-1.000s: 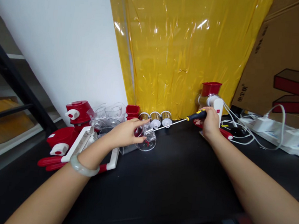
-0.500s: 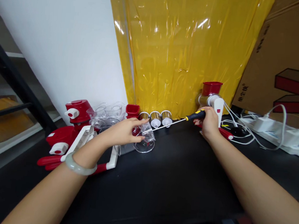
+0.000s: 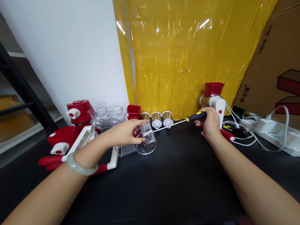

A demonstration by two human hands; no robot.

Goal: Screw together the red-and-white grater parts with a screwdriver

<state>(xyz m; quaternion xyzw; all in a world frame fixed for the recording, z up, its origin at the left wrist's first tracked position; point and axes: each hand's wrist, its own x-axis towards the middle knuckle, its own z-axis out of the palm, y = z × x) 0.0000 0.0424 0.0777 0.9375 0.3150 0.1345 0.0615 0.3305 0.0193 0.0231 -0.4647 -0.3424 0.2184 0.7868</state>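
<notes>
My right hand (image 3: 209, 124) is closed around the black and yellow handle of a screwdriver (image 3: 194, 117), whose long metal shaft slants down to the left. The tip ends at a clear plastic part (image 3: 147, 136) with a round rim. Beside that part, my left hand (image 3: 124, 133) has its thumb and forefinger stretched apart; whether they touch the plastic I cannot tell. A pale bangle circles the left wrist. Behind the fingers stand several metal grater drums (image 3: 167, 119) with white ends, next to a small red hopper (image 3: 133, 111).
Red and white grinder parts (image 3: 70, 138) and clear plastic housings (image 3: 110, 114) are grouped at left on the black table (image 3: 169, 188). A grinder with a red hopper (image 3: 213, 89) stands behind my right hand. White cables and a power strip (image 3: 283, 136) lie at right, before a cardboard box (image 3: 288, 51).
Both hands and the screwdriver keep almost the same pose. The whole view has shifted very slightly.
</notes>
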